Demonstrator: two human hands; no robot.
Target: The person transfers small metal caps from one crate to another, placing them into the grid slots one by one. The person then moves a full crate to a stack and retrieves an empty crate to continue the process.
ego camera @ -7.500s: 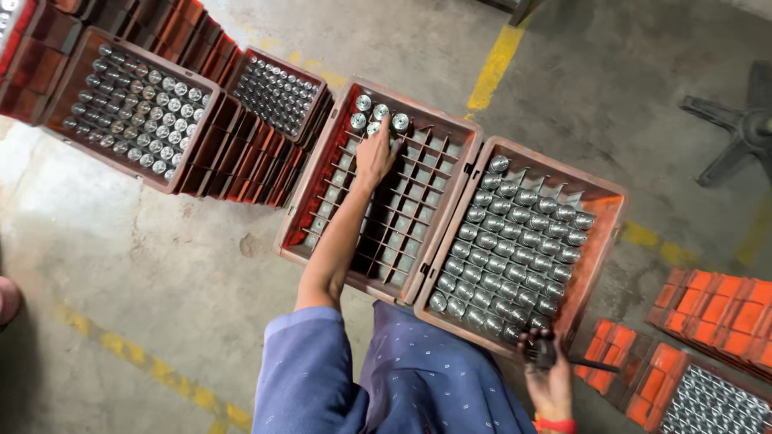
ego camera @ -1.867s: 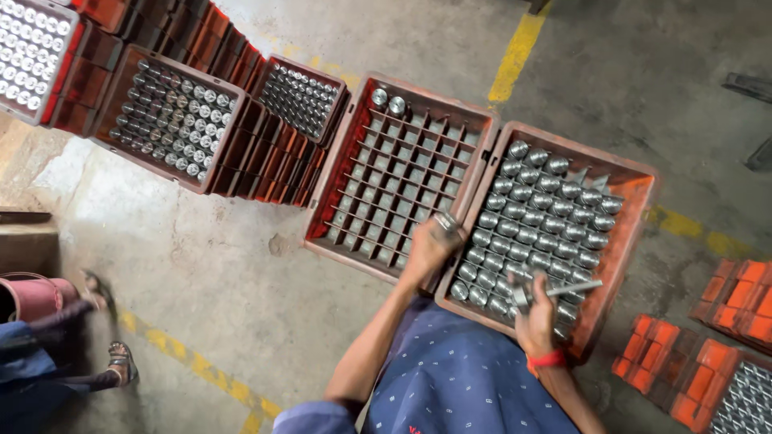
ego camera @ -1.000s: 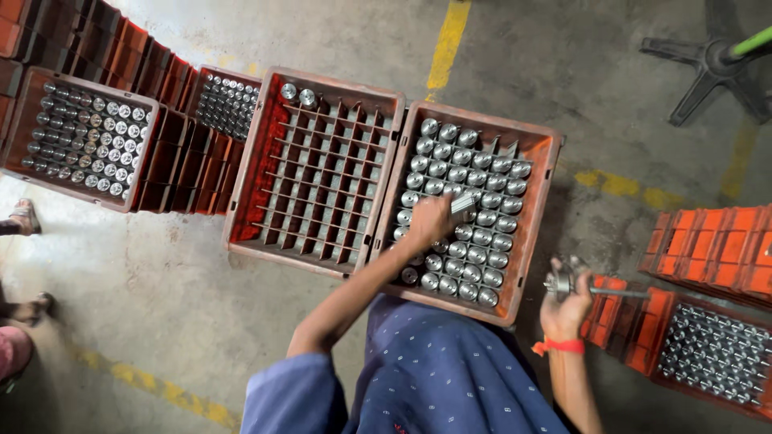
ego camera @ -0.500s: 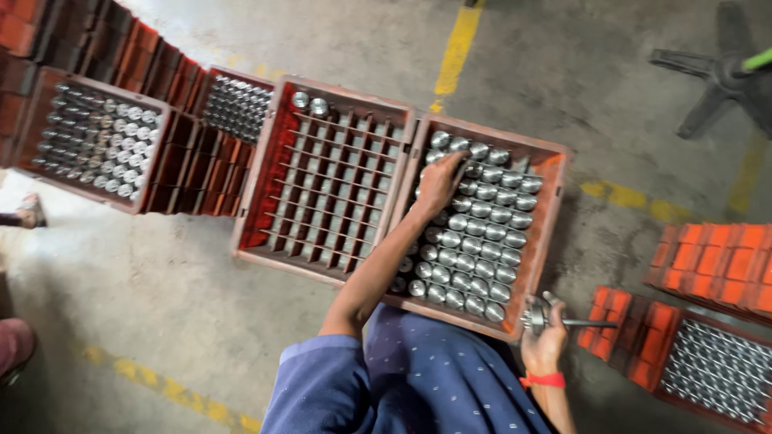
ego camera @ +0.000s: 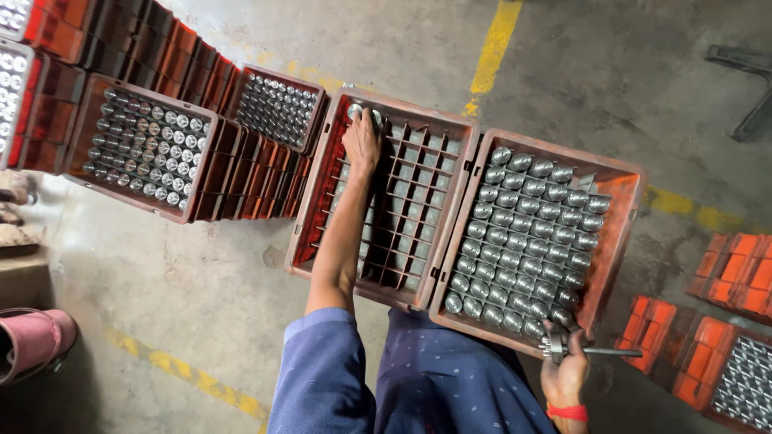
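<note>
My left hand reaches to the far left corner of a red gridded crate that is almost empty, its fingers closed over a shiny metal cylinder at a cell there. To the right stands a second red crate filled with several rows of the same metal cylinders. My right hand, with a red band at the wrist, hangs at that crate's near right corner and grips a metal part with a thin rod sticking out to the right.
More red crates full of cylinders line the left and far side. Orange crates stand at the right. Yellow floor lines cross the concrete. A pink object sits at the lower left.
My left hand has left the full right crate and moved to the far left corner of the nearly empty crate. My right hand stays at the near right corner with the rod.
</note>
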